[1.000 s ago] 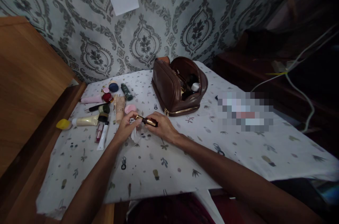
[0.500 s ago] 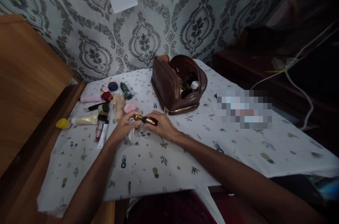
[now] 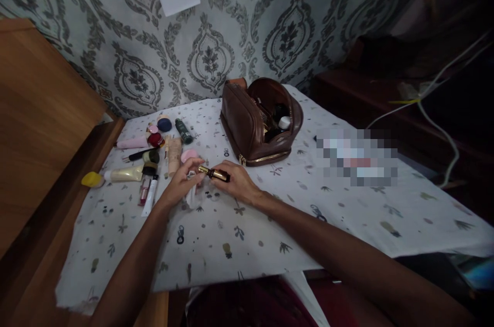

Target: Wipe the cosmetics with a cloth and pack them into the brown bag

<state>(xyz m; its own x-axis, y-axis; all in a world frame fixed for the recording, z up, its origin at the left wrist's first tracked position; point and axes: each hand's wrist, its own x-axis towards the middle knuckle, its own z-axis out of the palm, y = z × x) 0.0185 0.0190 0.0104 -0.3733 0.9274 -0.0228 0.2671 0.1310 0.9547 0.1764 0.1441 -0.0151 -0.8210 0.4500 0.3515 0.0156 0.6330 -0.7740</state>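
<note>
The left hand (image 3: 182, 181) has its thumb and forefinger closed to a pinch on the gold end of a vial (image 3: 219, 176); whether its other fingers touch the vial I cannot tell. The right hand (image 3: 237, 182) is curled around the vial's dark end, its fingers nearly closed. Held between the two hands, the vial lies close to level, above the cloth (image 3: 270, 234) and in front of the bag (image 3: 247, 126). Something whitish, too blurred to name, shows just below the left hand; I cannot tell whether that hand grips it. A pink disc (image 3: 189, 155) lies right behind the left hand's fingers, with a beige tube (image 3: 175, 157) just to its left. Farther back are a green bottle (image 3: 184, 131) on its side and a blue pot (image 3: 164, 123). Left of these lie a red jar (image 3: 155, 140) and a pink tube (image 3: 133, 143). Nearer the left edge of the cloth, a cream tube (image 3: 125, 174) points its pale end toward a yellow piece (image 3: 91, 179). A white tube (image 3: 149, 201) lies near the left forearm. The bag stands unzipped near the wall (image 3: 212, 49), a white cap (image 3: 284, 122) showing among dark things inside.
</note>
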